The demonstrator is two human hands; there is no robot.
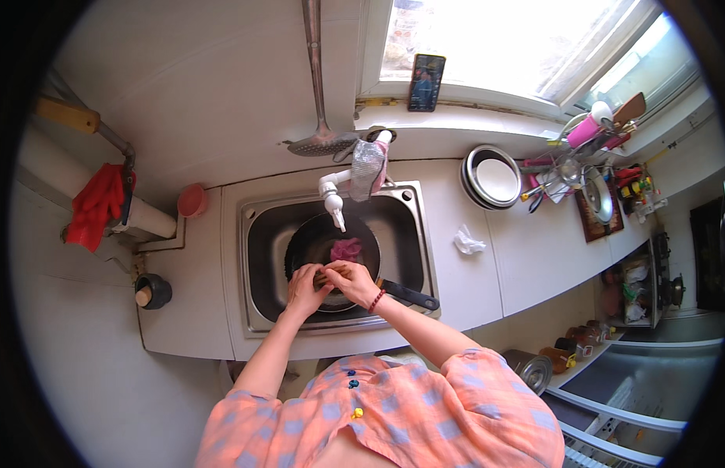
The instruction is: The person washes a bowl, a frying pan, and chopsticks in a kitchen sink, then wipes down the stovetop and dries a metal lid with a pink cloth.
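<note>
A dark frying pan (304, 240) rests in the stainless steel sink (428, 257), its black handle pointing to the lower right. My left hand (307, 291) and my right hand (352, 282) are close together over the near part of the pan. Between their fingers are thin brownish pieces (323, 277), too small and covered to name; both hands appear to grip them. A crumpled pink cloth (345, 250) lies in the pan just beyond my fingers. The white faucet (333, 202) hangs above the pan's far side, and a grey and pink cloth (368, 169) drapes over its pipe.
Stacked bowls (492, 175) and a crumpled white plastic bag (469, 240) lie right of the sink. A pink bowl (192, 200) and a dark mortar (154, 291) stand left. A skimmer (323, 142) hangs behind; a phone (427, 83) leans at the window. Utensils crowd the right corner.
</note>
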